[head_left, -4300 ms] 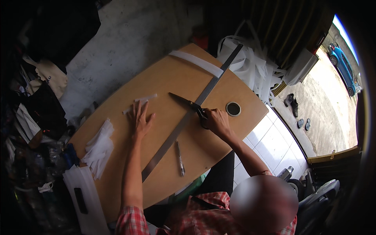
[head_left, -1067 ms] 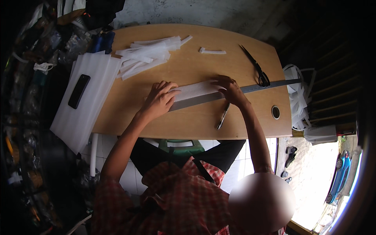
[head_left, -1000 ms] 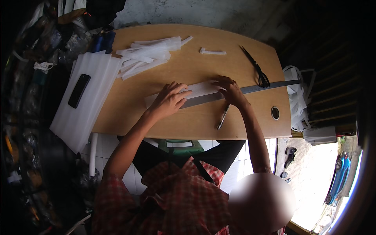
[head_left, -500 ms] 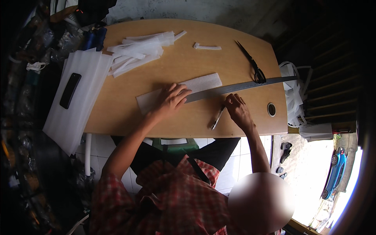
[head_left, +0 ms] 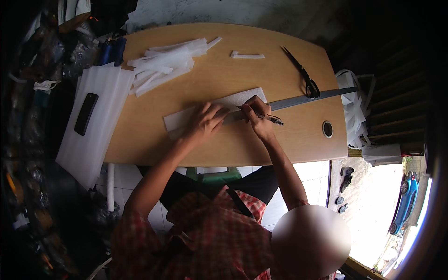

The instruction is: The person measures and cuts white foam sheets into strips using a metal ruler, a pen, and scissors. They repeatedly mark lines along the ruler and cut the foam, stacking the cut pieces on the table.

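Note:
A white foam strip [head_left: 176, 120] lies aslant on the wooden table, with a long grey metal ruler [head_left: 289, 102] across its near side. My left hand [head_left: 205, 122] presses down on the ruler and strip, fingers stretched out and lying flat. Closed round a pen [head_left: 275, 120], my right hand [head_left: 257, 115] sits just right of the left one. The pen's tip points left over the foam beside the ruler's edge; whether it touches cannot be made out.
Cut white foam strips [head_left: 168, 58] are heaped at the far left. A black phone [head_left: 86, 114] rests on stacked foam sheets [head_left: 105, 100] at the left edge. Black scissors [head_left: 303, 74] lie beyond the ruler. A small foam piece [head_left: 248, 56] lies at the back; a round cable hole [head_left: 327, 129] is at right.
My right hand has picked the pen up from the table and moved left and up to the foam strip by the ruler. My left hand stays in place on the ruler.

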### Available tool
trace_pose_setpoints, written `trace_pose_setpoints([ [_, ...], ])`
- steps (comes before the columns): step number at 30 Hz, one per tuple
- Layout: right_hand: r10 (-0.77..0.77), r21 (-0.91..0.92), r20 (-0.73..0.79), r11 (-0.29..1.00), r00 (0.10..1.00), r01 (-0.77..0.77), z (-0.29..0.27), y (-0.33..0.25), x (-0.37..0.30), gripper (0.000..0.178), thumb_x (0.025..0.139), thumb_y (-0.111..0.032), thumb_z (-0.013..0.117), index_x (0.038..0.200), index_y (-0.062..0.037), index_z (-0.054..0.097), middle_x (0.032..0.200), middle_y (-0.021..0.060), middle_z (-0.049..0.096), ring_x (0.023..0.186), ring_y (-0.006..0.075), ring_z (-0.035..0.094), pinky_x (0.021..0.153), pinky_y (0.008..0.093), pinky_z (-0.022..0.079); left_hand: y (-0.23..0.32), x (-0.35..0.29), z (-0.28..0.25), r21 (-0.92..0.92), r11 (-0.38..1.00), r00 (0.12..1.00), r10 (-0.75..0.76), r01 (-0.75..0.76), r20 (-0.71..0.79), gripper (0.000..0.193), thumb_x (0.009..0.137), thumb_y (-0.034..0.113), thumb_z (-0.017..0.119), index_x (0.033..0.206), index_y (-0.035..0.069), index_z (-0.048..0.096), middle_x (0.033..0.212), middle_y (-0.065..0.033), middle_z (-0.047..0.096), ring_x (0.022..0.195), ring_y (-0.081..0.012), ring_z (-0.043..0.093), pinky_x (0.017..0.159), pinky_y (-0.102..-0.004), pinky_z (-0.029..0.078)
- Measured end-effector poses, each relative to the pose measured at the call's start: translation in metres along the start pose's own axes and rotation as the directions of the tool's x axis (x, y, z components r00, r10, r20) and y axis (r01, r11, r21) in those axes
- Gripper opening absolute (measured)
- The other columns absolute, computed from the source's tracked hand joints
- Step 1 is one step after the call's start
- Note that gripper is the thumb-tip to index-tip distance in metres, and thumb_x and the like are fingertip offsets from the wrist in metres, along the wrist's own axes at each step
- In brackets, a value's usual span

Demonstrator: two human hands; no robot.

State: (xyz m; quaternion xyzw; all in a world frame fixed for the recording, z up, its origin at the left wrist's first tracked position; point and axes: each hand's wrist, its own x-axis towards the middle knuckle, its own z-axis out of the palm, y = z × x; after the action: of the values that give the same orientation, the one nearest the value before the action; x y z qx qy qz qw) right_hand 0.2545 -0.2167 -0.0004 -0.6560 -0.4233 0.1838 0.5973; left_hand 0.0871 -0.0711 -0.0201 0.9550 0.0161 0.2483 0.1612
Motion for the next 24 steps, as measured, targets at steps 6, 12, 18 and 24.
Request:
trace_pose_setpoints([
  [6, -0.045, -0.254, -0.102, 0.967, 0.994, 0.018, 0.02, 0.022, 0.008, 0.029, 0.096, -0.015, 0.06, 0.073, 0.0007, 0.051, 0.058, 0.0147, 0.053, 0.047, 0.0236, 0.048, 0.05, 0.0363, 0.039, 0.0, -0.003, 0.003, 0.024, 1.0, 1.0, -0.013, 0.012, 0.026, 0.038, 0.083, 0.011, 0.068, 0.121, 0.008, 0.065, 0.118, -0.0103, 0.057, 0.107, -0.0311, 0.053, 0.09, -0.0452, 0.046],
  [12, -0.141, -0.31, -0.075, 0.944, 0.987, 0.111, 0.024, 0.023, 0.012, 0.032, 0.096, -0.014, 0.059, 0.071, 0.0003, 0.047, 0.056, 0.0161, 0.047, 0.046, 0.0205, 0.042, 0.048, 0.0373, 0.038, -0.002, -0.004, 0.007, 0.008, 1.0, 1.0, -0.013, 0.013, 0.02, 0.036, 0.083, 0.012, 0.068, 0.119, 0.007, 0.065, 0.121, -0.013, 0.056, 0.109, -0.0332, 0.053, 0.091, -0.0465, 0.046],
  [18, -0.106, -0.347, -0.047, 0.934, 0.993, 0.083, 0.02, 0.021, 0.008, 0.025, 0.094, -0.011, 0.058, 0.073, 0.0004, 0.048, 0.059, 0.0201, 0.051, 0.05, 0.0342, 0.049, 0.049, 0.0416, 0.039, 0.0, -0.002, 0.005, -0.038, 0.998, 0.998, -0.057, 0.058, 0.035, 0.031, 0.085, 0.01, 0.068, 0.115, 0.006, 0.066, 0.121, -0.0129, 0.056, 0.11, -0.0341, 0.052, 0.093, -0.0459, 0.046],
  [24, -0.102, -0.265, -0.101, 0.962, 0.99, 0.072, 0.022, 0.021, 0.009, 0.028, 0.095, -0.01, 0.057, 0.071, 0.0006, 0.046, 0.054, 0.0148, 0.045, 0.046, 0.0203, 0.035, 0.046, 0.0379, 0.035, -0.001, -0.002, 0.005, -0.036, 0.998, 0.998, -0.045, 0.046, 0.033, 0.031, 0.084, 0.009, 0.068, 0.115, 0.006, 0.066, 0.122, -0.0129, 0.056, 0.11, -0.0342, 0.052, 0.092, -0.046, 0.046],
])
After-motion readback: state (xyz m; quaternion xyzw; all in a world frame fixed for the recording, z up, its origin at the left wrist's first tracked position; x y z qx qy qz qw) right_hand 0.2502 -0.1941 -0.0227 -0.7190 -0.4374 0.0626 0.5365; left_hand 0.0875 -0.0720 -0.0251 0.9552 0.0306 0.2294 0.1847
